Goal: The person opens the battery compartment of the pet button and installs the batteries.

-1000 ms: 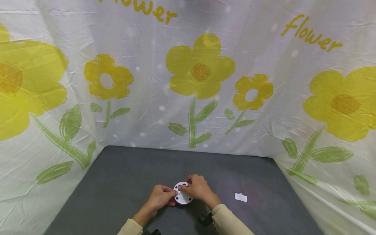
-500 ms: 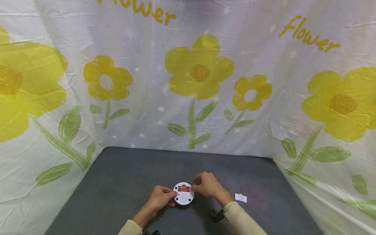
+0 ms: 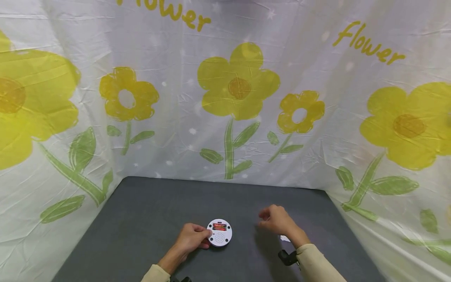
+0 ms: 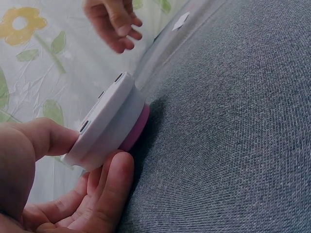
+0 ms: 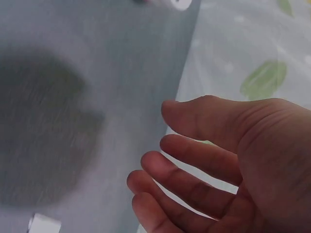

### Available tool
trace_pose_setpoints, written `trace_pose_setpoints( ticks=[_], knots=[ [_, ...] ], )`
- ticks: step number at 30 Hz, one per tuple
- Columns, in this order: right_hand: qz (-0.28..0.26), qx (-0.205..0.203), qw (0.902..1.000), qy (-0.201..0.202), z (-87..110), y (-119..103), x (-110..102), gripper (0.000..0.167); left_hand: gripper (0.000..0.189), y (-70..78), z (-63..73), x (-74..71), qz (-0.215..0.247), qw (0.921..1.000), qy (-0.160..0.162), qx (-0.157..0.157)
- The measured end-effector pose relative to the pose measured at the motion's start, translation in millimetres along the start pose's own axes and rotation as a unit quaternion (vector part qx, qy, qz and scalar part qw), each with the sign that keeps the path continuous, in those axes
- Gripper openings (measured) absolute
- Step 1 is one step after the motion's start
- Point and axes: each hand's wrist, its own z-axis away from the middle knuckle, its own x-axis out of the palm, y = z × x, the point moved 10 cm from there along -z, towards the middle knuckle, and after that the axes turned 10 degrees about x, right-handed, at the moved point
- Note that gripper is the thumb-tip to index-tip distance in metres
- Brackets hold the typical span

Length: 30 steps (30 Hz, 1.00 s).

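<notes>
My left hand (image 3: 189,238) pinches the left edge of a round white battery-powered device (image 3: 221,239), thumb on its upper face and fingers below. That face has small dark feet, a grid of holes and an uncovered compartment with red batteries (image 3: 219,227) in it. From the left wrist view, the device (image 4: 104,126) shows a pink part underneath, close to the cloth. To its right my right hand (image 3: 280,221) hovers with loosely bent fingers, holding nothing. Partly hidden below that hand lies a small white battery cover (image 3: 285,238), whose corner (image 5: 44,224) appears in the right wrist view.
A dark grey cloth-covered table (image 3: 169,203) spreads beneath the hands. White curtains (image 3: 176,149) with yellow flowers enclose its back and sides. A black strap piece (image 3: 287,257) sits at the right wrist.
My right hand has left the device's battery compartment and moved right, above the battery cover, bringing the batteries into sight. The left hand has kept its hold on the device.
</notes>
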Motion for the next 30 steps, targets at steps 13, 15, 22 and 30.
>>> trace_pose_setpoints(
  ticks=[13,15,22,30],
  knots=[
    [0.044,0.050,0.9976,0.016,13.9,49.0,-18.0,0.026,0.021,-0.8,-0.6,0.8,0.010,0.9999,-0.003,0.007],
    [0.053,0.058,0.9967,0.020,15.4,55.8,-18.2,0.028,0.021,-1.1,-0.8,0.9,0.010,0.9999,-0.002,0.006],
    [0.078,0.046,0.9953,0.033,15.5,79.0,-14.9,0.032,0.022,-0.4,-0.6,-0.9,0.004,1.0000,0.005,0.001],
    [0.115,-0.007,0.9916,0.060,-18.4,164.9,27.6,0.029,0.023,-2.6,-1.1,-0.8,-0.002,1.0000,0.003,-0.003]
  ],
)
